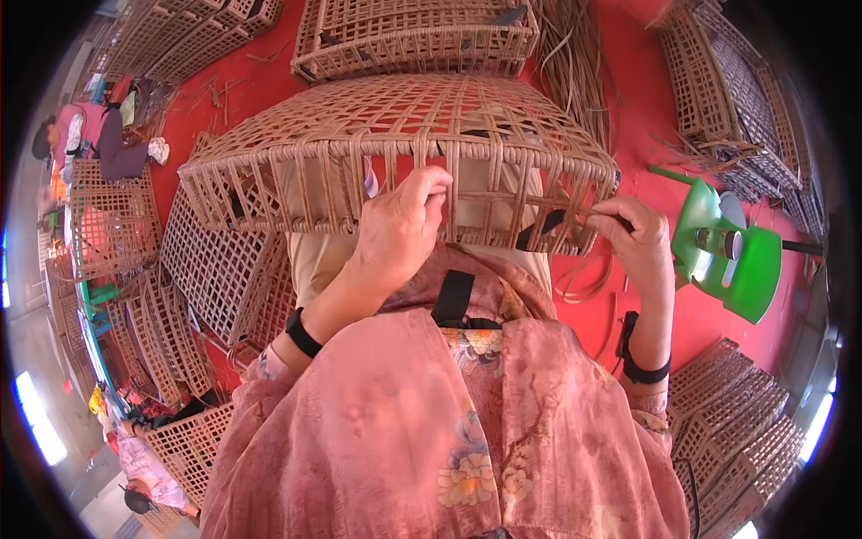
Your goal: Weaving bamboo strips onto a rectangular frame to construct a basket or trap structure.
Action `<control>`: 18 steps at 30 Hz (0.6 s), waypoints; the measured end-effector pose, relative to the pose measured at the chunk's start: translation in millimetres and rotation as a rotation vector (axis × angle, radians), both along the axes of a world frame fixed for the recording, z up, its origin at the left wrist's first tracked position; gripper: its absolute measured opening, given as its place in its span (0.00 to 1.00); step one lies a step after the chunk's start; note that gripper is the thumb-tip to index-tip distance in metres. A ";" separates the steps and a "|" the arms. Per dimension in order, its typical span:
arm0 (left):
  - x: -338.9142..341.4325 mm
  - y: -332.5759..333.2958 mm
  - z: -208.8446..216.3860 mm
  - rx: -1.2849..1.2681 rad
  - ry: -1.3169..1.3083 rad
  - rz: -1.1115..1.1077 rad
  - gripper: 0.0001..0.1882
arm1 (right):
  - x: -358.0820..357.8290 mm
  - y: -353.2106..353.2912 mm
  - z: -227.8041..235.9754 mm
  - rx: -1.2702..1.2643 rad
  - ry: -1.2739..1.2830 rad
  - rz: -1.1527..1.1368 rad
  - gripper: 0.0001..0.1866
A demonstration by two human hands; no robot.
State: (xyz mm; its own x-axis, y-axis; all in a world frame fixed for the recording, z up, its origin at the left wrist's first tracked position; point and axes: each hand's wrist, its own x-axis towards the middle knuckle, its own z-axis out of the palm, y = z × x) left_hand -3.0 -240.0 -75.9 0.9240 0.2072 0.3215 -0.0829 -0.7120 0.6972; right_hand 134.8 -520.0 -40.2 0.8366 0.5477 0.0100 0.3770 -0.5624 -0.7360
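Note:
A brown woven wicker basket (pixel 395 117) lies across my lap, its open-lattice side facing up and its thick wrapped rim towards me. My left hand (pixel 404 220) is closed, fingertips pinched together beside an upright of the basket's near side; what they hold, if anything, is hidden. At the basket's right corner my right hand (pixel 639 235) pinches a thin wicker strand (pixel 530 199) that runs level through the uprights towards my left hand. A dark tag-like piece (pixel 541 226) shows among the uprights near the right corner.
More wicker baskets stand ahead (pixel 413 49), at left (pixel 215 256) and lower right (pixel 732 418). Loose strands (pixel 575 72) lie on the red floor (pixel 642 301). A green plastic stool (pixel 718 247) with a small jar is at my right. Two other people sit at the far left.

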 end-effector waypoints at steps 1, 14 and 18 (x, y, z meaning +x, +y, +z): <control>-0.4 0.7 1.5 0.004 -0.019 0.008 0.15 | 0.8 -4.1 2.7 0.022 0.052 -0.027 0.05; -7.6 16.9 5.1 0.092 -0.101 0.051 0.10 | 15.2 -32.1 12.5 -0.031 0.307 -0.195 0.06; -6.9 30.0 -8.9 0.153 -0.265 0.090 0.12 | 18.1 -36.0 9.0 0.028 0.348 -0.153 0.06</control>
